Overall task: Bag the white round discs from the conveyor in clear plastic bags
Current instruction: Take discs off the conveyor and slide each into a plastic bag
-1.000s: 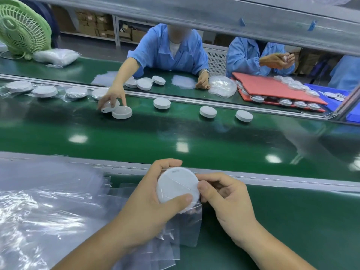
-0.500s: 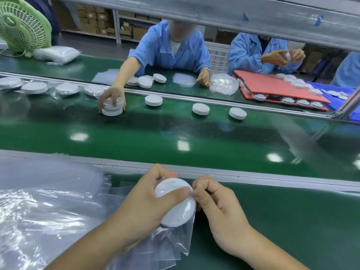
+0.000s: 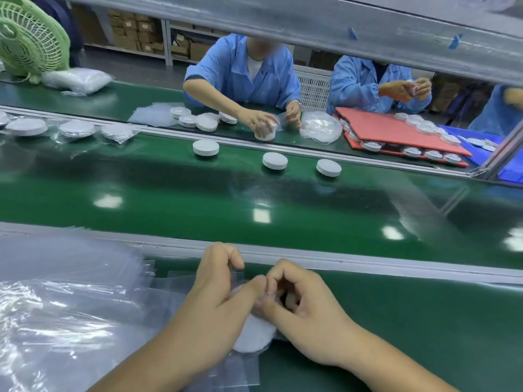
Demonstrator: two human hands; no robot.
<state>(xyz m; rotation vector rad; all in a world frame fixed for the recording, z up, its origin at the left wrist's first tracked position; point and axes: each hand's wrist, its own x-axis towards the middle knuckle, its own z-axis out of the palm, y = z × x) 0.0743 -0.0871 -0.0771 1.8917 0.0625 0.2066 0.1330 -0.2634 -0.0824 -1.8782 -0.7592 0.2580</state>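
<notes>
Both hands are curled at a clear bag [image 3: 244, 368]: its top edge is pinched by the left hand [image 3: 218, 306] and the right hand [image 3: 307, 318], and a white disc [image 3: 254, 336] is enclosed beneath them. Three bare discs [image 3: 274, 160] are set on the conveyor [image 3: 169, 199] beyond.

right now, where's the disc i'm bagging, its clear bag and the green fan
disc [image 3: 254, 333]: head view, on the lower white edge that shows.
clear bag [image 3: 243, 369]: head view, on the loose end below the disc.
green fan [image 3: 27, 38]: head view, on the front grille, far left.
</notes>
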